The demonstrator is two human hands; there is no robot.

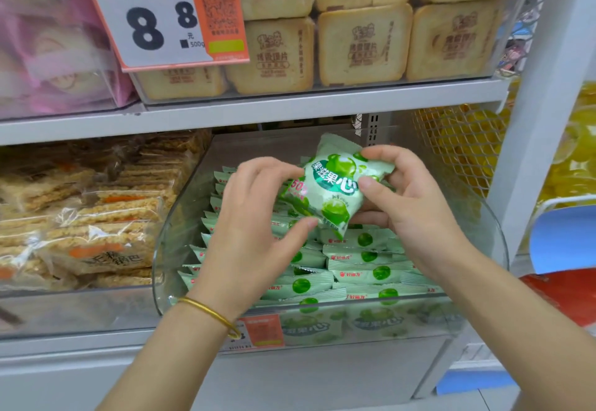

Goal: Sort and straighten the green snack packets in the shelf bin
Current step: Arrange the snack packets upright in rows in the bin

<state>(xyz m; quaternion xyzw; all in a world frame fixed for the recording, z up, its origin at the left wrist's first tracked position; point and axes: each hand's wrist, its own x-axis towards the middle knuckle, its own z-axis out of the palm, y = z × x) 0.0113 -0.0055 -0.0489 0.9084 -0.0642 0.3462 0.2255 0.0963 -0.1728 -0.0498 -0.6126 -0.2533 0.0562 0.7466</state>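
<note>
The left hand (254, 217) and the right hand (409, 204) are together holding one green snack packet (335, 184) in the air, above the back half of the clear shelf bin (161, 265). The left fingers (296, 173) are pinching the packet's left edge, thumb below and forefinger above. The right fingers (371, 152) are curling over its upper right corner while the thumb is pressing on its printed face. The packet is facing the camera, tilted, with its top seal pointing up and away.

Below it, the other green packets (364, 268) are lying in the bin in overlapping rows, mostly flat. A few more are standing against the bin's front wall, blurred through the plastic. A gold bangle (209, 310) is sitting on the left wrist, and a small orange label (263, 330) is showing on the bin's front.

To the left, clear-wrapped packs of what look like puffed-rice bars (96, 217) are filling the neighbouring bin. On the shelf (290, 107) above, pale toast-shaped packs (361, 46) are stacked behind a large price tag (161, 16) reading 8.8.
</note>
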